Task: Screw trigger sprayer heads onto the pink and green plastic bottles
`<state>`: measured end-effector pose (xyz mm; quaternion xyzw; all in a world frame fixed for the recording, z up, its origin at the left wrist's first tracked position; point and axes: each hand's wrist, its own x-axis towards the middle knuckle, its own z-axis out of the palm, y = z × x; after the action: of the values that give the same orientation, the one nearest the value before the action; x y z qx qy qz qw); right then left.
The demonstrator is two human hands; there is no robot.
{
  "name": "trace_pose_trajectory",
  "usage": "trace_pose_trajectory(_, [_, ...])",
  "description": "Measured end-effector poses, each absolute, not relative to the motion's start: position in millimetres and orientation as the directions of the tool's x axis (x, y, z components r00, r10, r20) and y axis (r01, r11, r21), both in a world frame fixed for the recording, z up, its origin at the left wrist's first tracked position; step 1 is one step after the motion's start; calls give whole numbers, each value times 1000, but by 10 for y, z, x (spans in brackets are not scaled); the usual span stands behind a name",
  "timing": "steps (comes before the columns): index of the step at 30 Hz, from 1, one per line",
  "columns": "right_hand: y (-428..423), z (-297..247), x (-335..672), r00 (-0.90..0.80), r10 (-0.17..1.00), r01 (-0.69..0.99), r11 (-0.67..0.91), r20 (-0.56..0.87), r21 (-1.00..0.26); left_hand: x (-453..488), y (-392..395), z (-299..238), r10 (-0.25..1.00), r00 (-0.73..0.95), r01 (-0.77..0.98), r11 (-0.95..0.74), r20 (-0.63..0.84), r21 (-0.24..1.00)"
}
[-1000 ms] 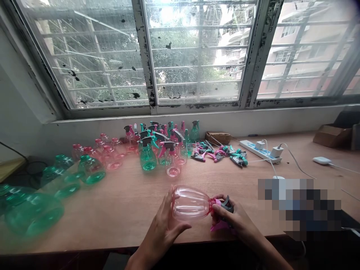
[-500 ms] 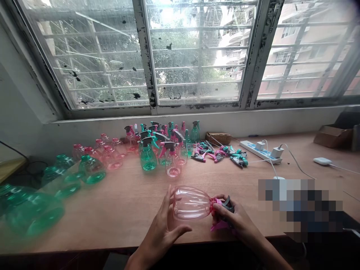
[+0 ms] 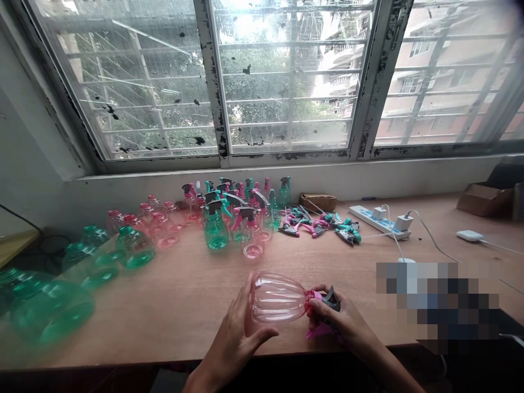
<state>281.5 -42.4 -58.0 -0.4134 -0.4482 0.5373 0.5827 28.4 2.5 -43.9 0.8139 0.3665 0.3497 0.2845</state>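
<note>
A clear pink spray bottle (image 3: 278, 297) lies sideways above the table's front part, its base to the left and its neck to the right. My right hand (image 3: 333, 314) is closed around the neck and the pink-and-black trigger head (image 3: 329, 299). At the base end is my left hand (image 3: 239, 322), fingers stretched up along the bottom and thumb held away below. Whether the left fingers press on the base I cannot tell.
Assembled pink and green spray bottles (image 3: 216, 229) stand at the back middle. Loose trigger heads (image 3: 319, 224) lie right of them, near a power strip (image 3: 379, 221) with cables. Open green bottles (image 3: 135, 248) and pink bottles (image 3: 164, 232) fill the left. A cardboard box (image 3: 485, 199) sits far right.
Almost nothing differs. My left fingers sit slightly closer to the bottle's base; the right hand keeps its hold on the neck and trigger head.
</note>
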Motion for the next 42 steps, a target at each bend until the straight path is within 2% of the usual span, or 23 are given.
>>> trace_pose_trajectory(8, [-436,-610,2820,44,996,-270,84,75,-959,287,44,-500,776,497,346,-589,390,731])
trace_pose_trajectory(13, [-436,-588,2821,-4,997,-259,71,75,-963,282,23,-454,777,510,390,-591,370,706])
trace_pose_trajectory(24, [-440,-549,2802,23,997,-257,77,74,-963,280,15,-482,779,499,407,-597,380,691])
trace_pose_trajectory(42, [-429,-558,2802,29,998,-258,56,51,-964,287,39,-487,795,477,392,-574,375,718])
